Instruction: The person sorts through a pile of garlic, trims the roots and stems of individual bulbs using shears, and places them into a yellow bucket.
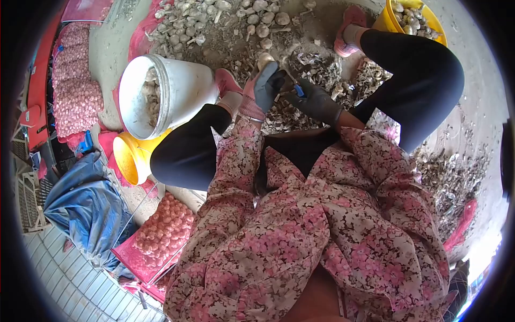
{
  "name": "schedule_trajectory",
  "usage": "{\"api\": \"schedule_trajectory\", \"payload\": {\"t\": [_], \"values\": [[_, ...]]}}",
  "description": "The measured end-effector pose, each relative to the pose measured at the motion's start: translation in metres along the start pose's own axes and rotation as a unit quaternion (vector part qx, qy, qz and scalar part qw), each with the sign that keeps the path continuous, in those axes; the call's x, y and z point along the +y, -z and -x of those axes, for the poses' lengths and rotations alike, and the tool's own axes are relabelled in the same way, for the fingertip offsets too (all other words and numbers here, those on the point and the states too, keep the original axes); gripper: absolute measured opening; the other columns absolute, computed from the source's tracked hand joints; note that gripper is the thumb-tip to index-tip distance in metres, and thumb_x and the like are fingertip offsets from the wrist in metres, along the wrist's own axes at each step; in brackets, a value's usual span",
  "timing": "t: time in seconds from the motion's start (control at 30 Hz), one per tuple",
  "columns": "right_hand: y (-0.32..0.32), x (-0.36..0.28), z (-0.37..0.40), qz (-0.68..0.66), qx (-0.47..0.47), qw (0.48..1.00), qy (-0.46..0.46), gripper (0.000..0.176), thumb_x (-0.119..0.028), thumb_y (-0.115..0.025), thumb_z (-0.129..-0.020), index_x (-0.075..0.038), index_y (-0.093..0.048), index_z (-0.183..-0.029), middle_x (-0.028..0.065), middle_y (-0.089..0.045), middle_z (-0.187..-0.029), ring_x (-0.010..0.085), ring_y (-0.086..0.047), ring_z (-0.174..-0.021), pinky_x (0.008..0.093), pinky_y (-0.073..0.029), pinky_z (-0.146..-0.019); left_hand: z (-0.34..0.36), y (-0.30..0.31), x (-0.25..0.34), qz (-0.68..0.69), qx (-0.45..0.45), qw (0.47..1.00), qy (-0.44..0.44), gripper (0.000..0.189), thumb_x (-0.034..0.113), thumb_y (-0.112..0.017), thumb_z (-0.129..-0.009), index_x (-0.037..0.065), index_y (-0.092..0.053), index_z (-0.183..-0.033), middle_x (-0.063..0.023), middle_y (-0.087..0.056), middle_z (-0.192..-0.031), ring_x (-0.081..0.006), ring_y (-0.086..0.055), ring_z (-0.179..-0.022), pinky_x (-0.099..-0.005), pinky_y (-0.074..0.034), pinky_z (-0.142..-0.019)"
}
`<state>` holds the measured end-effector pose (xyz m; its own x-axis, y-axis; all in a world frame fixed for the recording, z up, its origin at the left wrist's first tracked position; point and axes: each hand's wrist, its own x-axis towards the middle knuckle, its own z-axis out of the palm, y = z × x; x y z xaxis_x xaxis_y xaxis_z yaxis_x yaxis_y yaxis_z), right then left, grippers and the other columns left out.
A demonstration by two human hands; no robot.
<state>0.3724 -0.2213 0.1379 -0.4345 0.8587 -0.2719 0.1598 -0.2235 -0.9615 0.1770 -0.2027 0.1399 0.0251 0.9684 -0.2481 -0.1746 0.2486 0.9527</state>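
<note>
My left hand (263,88), in a pink and grey glove, is closed around a garlic bulb (265,60) that shows at the top of its fingers. Just to its right, my right hand (317,102) wears a dark grey glove. Its fingers are wrapped around a blue-handled tool (299,89), with a thin part pointing up towards the bulb. The kind of tool is hard to make out at this size. Beneath both hands lies a heap of dry garlic trimmings (316,72).
A pile of garlic bulbs (188,27) lies ahead. On the left stand a white bucket (188,88) with some garlic inside and a yellow bucket (131,158). Another yellow bucket (383,22) of garlic is far right. Net sacks (78,80) and a blue tarp (88,198) line the left side.
</note>
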Motion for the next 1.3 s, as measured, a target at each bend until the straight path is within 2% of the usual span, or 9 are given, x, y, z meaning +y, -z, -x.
{"api": "schedule_trajectory", "payload": {"t": [0.03,0.4,0.6,0.67,0.8,1.0,1.1,1.17,1.3], "values": [[-0.003,0.004,-0.003,-0.01,0.004,0.999,0.035,0.036,-0.033,-0.064,-0.086,-0.003,-0.06,-0.105,0.007,-0.066,-0.085,0.0122,-0.06,-0.074,0.0293,-0.049,-0.069,0.001,-0.001,-0.004,-0.33,-0.089,0.925,-0.163,0.033,0.013,-0.057,-0.092,0.003,-0.05,-0.122,-0.0121,-0.062,-0.108,-0.024,-0.063,-0.097,-0.0357,-0.052,-0.085],[-0.007,-0.037,0.011,-0.089,-0.062,0.974,-0.199,0.035,-0.037,-0.059,-0.09,-0.003,-0.062,-0.095,0.0062,-0.06,-0.069,0.0162,-0.055,-0.062,0.0341,-0.046,-0.06,0.009,-0.012,0.002,0.151,0.063,0.984,0.068,0.032,0.018,-0.056,-0.093,-0.001,-0.053,-0.118,-0.0093,-0.062,-0.107,-0.0182,-0.065,-0.091,-0.0291,-0.056,-0.076],[-0.006,-0.032,0.006,-0.017,-0.07,0.99,-0.119,0.036,-0.038,-0.057,-0.092,-0.006,-0.056,-0.108,-0.0016,-0.052,-0.071,0.0083,-0.053,-0.063,0.0271,-0.047,-0.057,0.007,-0.009,0.01,-0.273,-0.028,0.954,-0.122,0.035,0.026,-0.059,-0.091,0.002,-0.054,-0.117,-0.0065,-0.062,-0.102,-0.0158,-0.064,-0.087,-0.0286,-0.054,-0.069],[0.002,-0.047,0.009,-0.151,-0.115,0.961,-0.199,0.036,-0.034,-0.056,-0.093,-0.004,-0.055,-0.113,-0.0028,-0.05,-0.069,0.0089,-0.05,-0.058,0.0291,-0.047,-0.058,-0.004,-0.031,0.017,0.298,0.027,0.949,0.1,0.035,0.034,-0.057,-0.091,0.005,-0.057,-0.111,-0.005,-0.062,-0.096,-0.0144,-0.062,-0.083,-0.03,-0.051,-0.067],[0.016,-0.034,0.0,-0.613,-0.196,0.735,-0.215,0.033,-0.027,-0.051,-0.095,0.001,-0.054,-0.111,0.0018,-0.051,-0.07,0.014,-0.05,-0.057,0.0334,-0.047,-0.06,-0.004,-0.02,0.041,0.503,-0.135,0.846,0.113,0.026,0.038,-0.06,-0.087,0.012,-0.057,-0.088,-0.0015,-0.059,-0.082,-0.0169,-0.06,-0.076,-0.031,-0.048,-0.07],[0.02,-0.037,-0.005,-0.591,-0.024,0.771,-0.234,0.025,-0.026,-0.051,-0.095,-0.003,-0.057,-0.105,0.0035,-0.054,-0.072,0.0166,-0.05,-0.057,0.0346,-0.046,-0.061,0.003,0.053,0.117,0.7,-0.029,0.702,-0.128,0.038,0.034,-0.069,-0.081,0.005,-0.06,-0.104,-0.0052,-0.064,-0.093,-0.018,-0.06,-0.086,-0.0309,-0.049,-0.078],[0.019,-0.036,-0.011,-0.621,-0.028,0.749,-0.229,0.018,-0.022,-0.056,-0.093,-0.007,-0.06,-0.101,0.0052,-0.056,-0.073,0.0199,-0.055,-0.061,0.0362,-0.047,-0.059,0.012,0.063,0.13,0.588,0.186,0.753,-0.229,0.044,0.042,-0.066,-0.082,0.007,-0.061,-0.108,-0.0088,-0.066,-0.1,-0.0234,-0.059,-0.092,-0.0378,-0.048,-0.085],[0.012,-0.039,-0.021,-0.587,0.126,0.769,-0.222,0.015,-0.018,-0.061,-0.09,-0.007,-0.061,-0.1,0.0046,-0.056,-0.071,0.0199,-0.057,-0.064,0.0373,-0.047,-0.059,0.01,0.03,0.083,0.412,0.288,0.864,0.007,0.046,0.051,-0.059,-0.084,0.011,-0.063,-0.106,-0.0087,-0.065,-0.097,-0.0278,-0.059,-0.095,-0.0453,-0.044,-0.09],[-0.004,-0.011,-0.029,-0.507,0.153,0.83,-0.174,0.011,-0.013,-0.06,-0.088,-0.006,-0.059,-0.097,0.0053,-0.062,-0.086,0.0203,-0.063,-0.072,0.0331,-0.054,-0.065,0.031,-0.082,0.015,0.218,0.039,0.975,0.033,0.051,0.054,-0.047,-0.09,0.008,-0.059,-0.107,-0.0098,-0.063,-0.103,-0.0282,-0.058,-0.1,-0.0456,-0.042,-0.093]]}}
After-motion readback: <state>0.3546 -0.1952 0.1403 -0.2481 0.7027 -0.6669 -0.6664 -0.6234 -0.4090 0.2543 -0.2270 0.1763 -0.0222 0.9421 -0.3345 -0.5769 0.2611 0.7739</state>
